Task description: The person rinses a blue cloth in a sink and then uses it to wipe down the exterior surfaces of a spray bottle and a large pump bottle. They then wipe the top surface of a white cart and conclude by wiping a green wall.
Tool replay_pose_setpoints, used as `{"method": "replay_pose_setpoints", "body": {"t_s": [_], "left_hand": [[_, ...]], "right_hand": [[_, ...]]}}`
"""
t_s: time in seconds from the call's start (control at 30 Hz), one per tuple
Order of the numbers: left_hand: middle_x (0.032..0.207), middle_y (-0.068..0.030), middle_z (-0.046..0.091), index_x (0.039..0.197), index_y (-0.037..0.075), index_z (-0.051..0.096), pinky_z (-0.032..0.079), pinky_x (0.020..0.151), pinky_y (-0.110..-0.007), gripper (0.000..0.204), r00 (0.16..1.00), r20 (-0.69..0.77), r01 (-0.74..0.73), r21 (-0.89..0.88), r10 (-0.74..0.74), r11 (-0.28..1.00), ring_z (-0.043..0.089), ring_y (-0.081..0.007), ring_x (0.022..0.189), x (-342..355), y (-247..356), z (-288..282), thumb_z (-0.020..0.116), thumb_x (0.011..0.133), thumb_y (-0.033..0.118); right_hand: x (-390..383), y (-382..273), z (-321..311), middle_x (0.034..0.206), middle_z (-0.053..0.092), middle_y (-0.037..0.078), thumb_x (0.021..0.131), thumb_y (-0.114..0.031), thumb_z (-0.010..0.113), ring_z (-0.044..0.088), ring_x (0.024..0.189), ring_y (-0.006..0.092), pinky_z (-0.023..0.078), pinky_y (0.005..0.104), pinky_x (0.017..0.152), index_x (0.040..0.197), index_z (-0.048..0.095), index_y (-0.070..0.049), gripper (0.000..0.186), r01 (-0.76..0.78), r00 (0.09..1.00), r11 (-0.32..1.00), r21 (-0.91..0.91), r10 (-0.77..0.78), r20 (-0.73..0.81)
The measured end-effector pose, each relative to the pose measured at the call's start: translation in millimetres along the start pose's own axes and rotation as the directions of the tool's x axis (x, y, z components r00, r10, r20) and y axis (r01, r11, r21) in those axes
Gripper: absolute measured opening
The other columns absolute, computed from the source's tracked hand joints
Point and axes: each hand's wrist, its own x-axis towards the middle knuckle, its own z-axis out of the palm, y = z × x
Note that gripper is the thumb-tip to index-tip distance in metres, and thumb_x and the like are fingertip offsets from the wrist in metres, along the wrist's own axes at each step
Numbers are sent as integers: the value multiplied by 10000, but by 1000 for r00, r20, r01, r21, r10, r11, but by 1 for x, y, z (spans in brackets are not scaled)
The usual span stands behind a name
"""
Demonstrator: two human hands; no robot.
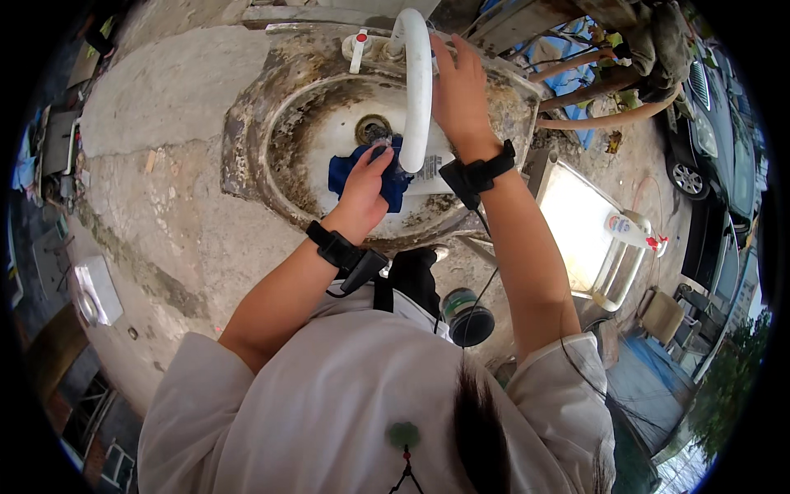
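Note:
A dark blue cloth (393, 191) is bunched in my left hand (364, 185), whose thumb and fingers press on it. The cloth hangs low in the stained sink (288, 140), just below the drain (373, 128) and beside the spout's mouth. Something clear glints on the cloth there, perhaps water. The white curved faucet (418, 90) arches over the basin. Right beside the faucet is my right hand (462, 97), its fingers stretched toward the faucet's base and spread apart. Whether they touch a handle behind the spout is hidden. A white lever with a red dot (358, 53) stands left of the faucet.
A white panel (576, 218) with a pale bottle (625, 230) with a red nozzle stands to the right. Near my feet is a dark round tub (469, 321). Branches (609, 123) reach in at upper right, beyond which a dark car (712, 165) is parked.

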Motion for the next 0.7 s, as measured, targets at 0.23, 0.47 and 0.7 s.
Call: {"method": "replay_pose_setpoints", "body": {"t_s": [0.23, 0.47, 0.7], "left_hand": [[1005, -25, 606, 1174, 111, 545, 492, 753, -273, 263, 972, 233, -8, 25, 2, 1000, 597, -139, 876, 7, 26, -17, 466, 953, 230], [1081, -35, 577, 1172, 90, 535, 424, 898, -316, 354, 995, 90, 41, 94, -50, 995, 544, -160, 1014, -2, 27, 1, 357, 972, 321], [1152, -38, 543, 1250, 62, 469, 385, 944, -304, 371, 956, 288, 37, 86, -60, 996, 497, -154, 1092, -7, 39, 10, 354, 979, 287]], "right_hand": [[-68, -84, -25, 742, 588, 72, 920, -85, 511, 532, 562, 123, 400, 239, 481, 960, 567, -15, 98, -724, 308, -530, 442, 326, 894], [-81, -93, 17, 862, 609, 154, 842, -180, 623, 601, 733, 285, 491, 359, 650, 1125, 546, -59, 317, -664, 744, 374, 648, 420, 519], [-81, -60, 3, 1122, 558, 204, 885, -258, 584, 571, 967, 276, 444, 289, 837, 1214, 513, -79, 381, -829, 462, -83, 553, 456, 761]]}}
